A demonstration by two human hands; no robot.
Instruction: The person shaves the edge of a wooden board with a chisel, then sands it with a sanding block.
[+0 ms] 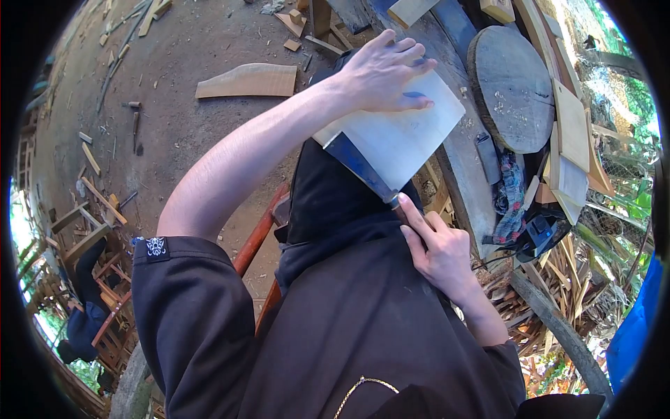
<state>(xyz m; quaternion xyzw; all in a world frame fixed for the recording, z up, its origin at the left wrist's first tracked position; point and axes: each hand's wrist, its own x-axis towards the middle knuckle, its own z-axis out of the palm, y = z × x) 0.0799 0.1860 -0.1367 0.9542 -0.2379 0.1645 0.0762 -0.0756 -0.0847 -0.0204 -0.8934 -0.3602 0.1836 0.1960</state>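
A pale flat board (429,129) lies slanted over the dark-clothed lap. My left hand (392,73) rests on its upper part with fingers spread. Along the board's lower left edge runs a long, straight tool with a dark bluish metal blade (359,166). My right hand (440,248) is at the lower end of this tool, index finger stretched along it and thumb close beside; the part under the fingers is mostly hidden. The blade lies against or over the board's edge; which one I cannot tell.
A curved wooden piece (248,82) and a hammer (135,126) lie on the dirt ground at left. At right are a round wood slab (511,89), leaning boards (571,126) and a thick beam (464,171). A red-brown wooden bar (259,234) stands beside the lap.
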